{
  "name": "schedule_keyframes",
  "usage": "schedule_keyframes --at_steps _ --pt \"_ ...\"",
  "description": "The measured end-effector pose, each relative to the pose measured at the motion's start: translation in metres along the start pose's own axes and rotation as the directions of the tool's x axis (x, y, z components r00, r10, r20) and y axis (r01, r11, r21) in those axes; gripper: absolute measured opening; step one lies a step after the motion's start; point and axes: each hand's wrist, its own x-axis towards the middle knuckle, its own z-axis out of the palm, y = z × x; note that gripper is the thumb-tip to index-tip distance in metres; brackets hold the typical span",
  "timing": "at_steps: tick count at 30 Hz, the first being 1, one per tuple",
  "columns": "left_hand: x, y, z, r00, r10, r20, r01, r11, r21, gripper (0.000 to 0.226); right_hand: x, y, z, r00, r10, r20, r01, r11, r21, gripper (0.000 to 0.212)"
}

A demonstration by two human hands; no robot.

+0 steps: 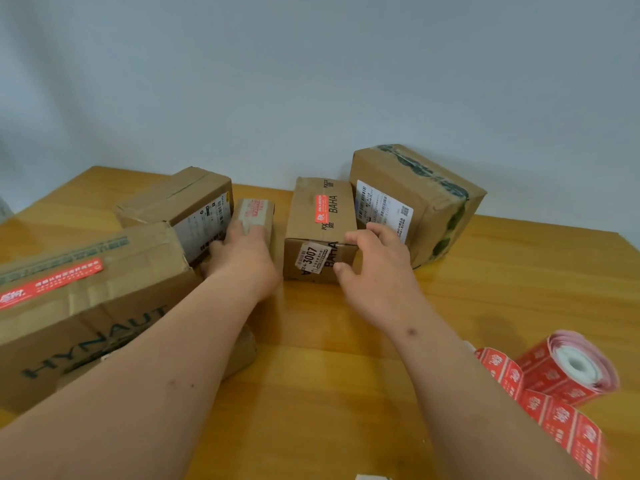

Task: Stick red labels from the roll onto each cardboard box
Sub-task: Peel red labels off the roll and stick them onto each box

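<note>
We see five cardboard boxes on a wooden table [346, 358], all taped shut, so we cannot tell what is inside any of them. Our left hand [242, 258] lies over the near end of the small box [254, 214], fingers curled onto its top; a faint red label shows on the box just beyond those fingers, its writing too blurred to read. Our right hand [377, 271] reaches for the near right corner of the BAHA box [320, 230], fingers bent at the top edge and thumb low beside the front face; whether it actually grips we cannot tell.

The BAHA box, between our two hands, bears a red label [321, 209] on top, beyond the right hand's fingertips, the word "BAHA" on top and front, and a white sticker reading "3007" on its front, left of the right thumb. Left of the left hand sits the HYNAUT box [86, 306], with "HYNAUT" on its side and a long red label [52, 284] on its top. Beyond that hand, touching the small box, is a box with a printed barcode panel [180, 202]. Beyond the right hand stands the tall box [415, 202], with a white shipping label and dark printed tape.

The label roll [568, 368] lies behind the right hand, beside the forearm, its red strip trailing towards us.
</note>
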Motion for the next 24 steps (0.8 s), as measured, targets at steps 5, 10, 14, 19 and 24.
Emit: schedule_keyframes --at_steps 5,10,14,19,24 --pt "-0.017 0.007 -0.019 0.974 0.054 -0.221 -0.108 0.964 -0.243 0.069 -0.019 0.003 -0.012 1.0 0.008 0.003 -0.008 1.0 -0.005 0.047" --pt "-0.06 0.019 -0.045 0.832 0.152 -0.534 -0.375 0.863 -0.339 0.064 -0.039 -0.002 -0.027 0.995 -0.045 -0.093 0.052 0.996 0.069 0.043" --pt "-0.11 0.018 -0.052 0.784 0.29 -0.548 -0.52 0.79 -0.326 0.073 -0.062 -0.005 -0.046 0.961 -0.064 -0.269 0.127 0.966 0.224 0.048" --pt "-0.154 0.0 -0.024 0.822 0.457 -0.34 -0.567 0.714 -0.411 0.071 -0.097 0.002 -0.062 0.955 -0.1 -0.279 0.131 0.987 0.095 0.083" --pt "-0.169 -0.022 0.007 0.839 0.512 -0.184 -0.538 0.73 -0.421 0.062 -0.131 0.02 -0.045 0.984 -0.175 -0.02 0.165 0.957 -0.238 0.062"
